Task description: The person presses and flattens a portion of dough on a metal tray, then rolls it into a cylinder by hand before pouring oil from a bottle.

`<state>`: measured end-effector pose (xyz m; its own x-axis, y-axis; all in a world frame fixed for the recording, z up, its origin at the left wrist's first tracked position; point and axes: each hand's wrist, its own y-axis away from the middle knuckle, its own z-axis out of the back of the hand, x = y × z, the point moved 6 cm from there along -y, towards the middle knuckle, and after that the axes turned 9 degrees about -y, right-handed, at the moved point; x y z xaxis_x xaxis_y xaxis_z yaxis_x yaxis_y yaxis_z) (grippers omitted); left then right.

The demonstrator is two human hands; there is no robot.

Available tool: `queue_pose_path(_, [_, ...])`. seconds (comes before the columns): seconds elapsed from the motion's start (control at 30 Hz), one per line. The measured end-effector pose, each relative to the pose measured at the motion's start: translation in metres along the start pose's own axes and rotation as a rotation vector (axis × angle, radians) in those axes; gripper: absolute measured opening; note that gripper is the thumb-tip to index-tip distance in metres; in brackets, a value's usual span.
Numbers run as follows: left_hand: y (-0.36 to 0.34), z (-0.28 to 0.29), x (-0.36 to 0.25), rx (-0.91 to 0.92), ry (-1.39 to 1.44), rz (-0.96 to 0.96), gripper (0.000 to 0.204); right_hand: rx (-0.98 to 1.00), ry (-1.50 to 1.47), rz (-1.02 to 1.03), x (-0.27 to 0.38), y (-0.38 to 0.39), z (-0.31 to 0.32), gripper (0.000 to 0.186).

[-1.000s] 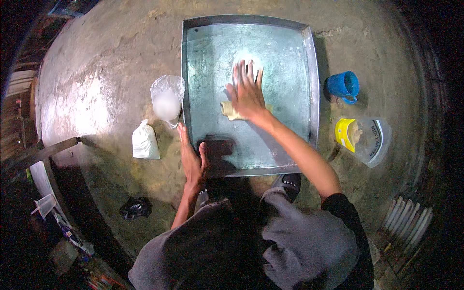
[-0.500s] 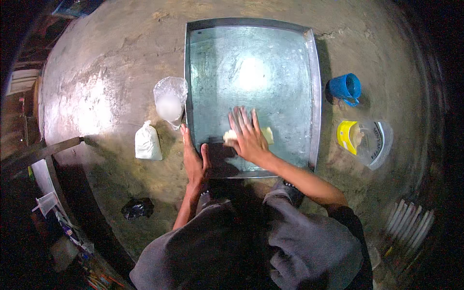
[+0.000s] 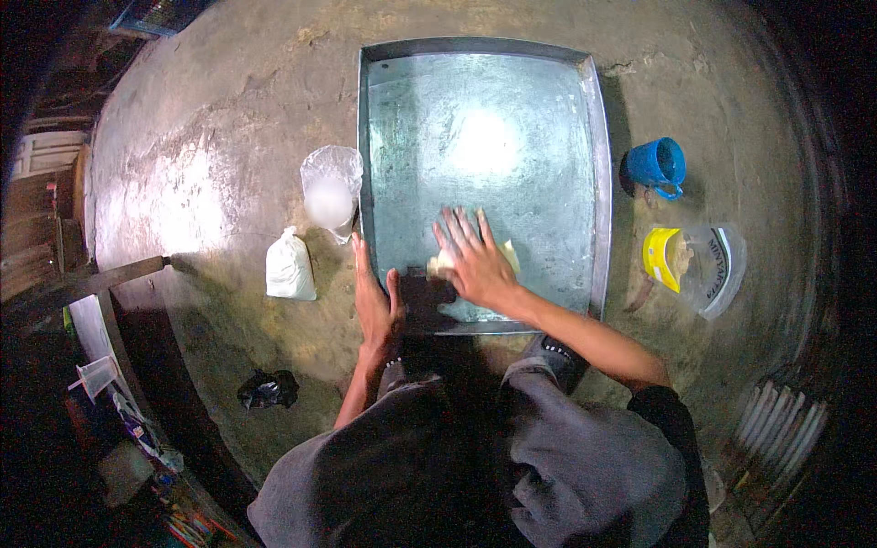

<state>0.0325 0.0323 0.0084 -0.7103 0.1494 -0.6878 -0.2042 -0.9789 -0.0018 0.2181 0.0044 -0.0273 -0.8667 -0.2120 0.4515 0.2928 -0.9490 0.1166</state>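
A large shallow metal tray [image 3: 420,100] lies on the floor in front of my legs, its inside shiny under a bright reflection. My right hand [image 3: 480,267] is flat inside its near half, fingers stretched and spread, pressing on a pale yellowish piece [image 3: 512,256]. Most of that piece is under the palm, and I cannot tell whether it is cloth or something else. At the tray's near left corner is my left hand [image 3: 375,306], with straight fingers along the outside of the wall and the thumb held apart over the inner side.
Left of the tray sit a clear plastic bag [image 3: 331,192] with whitish contents and a tied white bag [image 3: 290,267]. To the right are a blue mug [image 3: 656,163] and a clear and yellow plastic pouch [image 3: 699,269]. A crumpled black bag [image 3: 268,390] lies at lower left.
The whole view has shifted slightly, so things appear a little farther right. Both hands stay at nearly the same places on the tray.
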Motion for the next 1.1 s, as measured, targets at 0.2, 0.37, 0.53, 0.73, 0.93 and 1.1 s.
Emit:
queue_pose_path(0.2, [0.001, 0.007, -0.004, -0.022, 0.009, -0.004, 0.066, -0.005, 0.007, 0.025, 0.002, 0.001, -0.002, 0.082])
queue_pose_path(0.37, [0.000, 0.002, 0.000, -0.008, -0.019, 0.012, 0.066, -0.255, -0.059, -0.051, -0.055, -0.072, 0.030, 0.077])
queue_pose_path(0.53, [0.004, 0.003, 0.004, -0.068, -0.191, -0.128, 0.066, -0.141, -0.103, 0.039, -0.025, -0.044, 0.016, 0.077])
queue_pose_path(0.73, [0.006, -0.011, -0.040, -0.016, -0.033, -0.354, 0.065, 0.089, 0.064, 0.025, 0.012, 0.016, -0.015, 0.084])
queue_pose_path(0.93, [0.001, -0.034, -0.040, 0.243, 0.039, -0.258, 0.059, -0.084, 0.010, 0.028, 0.002, 0.004, -0.016, 0.077])
queue_pose_path(1.1, [-0.003, -0.041, -0.045, 0.262, -0.185, -0.402, 0.065, -0.350, -0.073, -0.093, -0.052, -0.044, 0.043, 0.070])
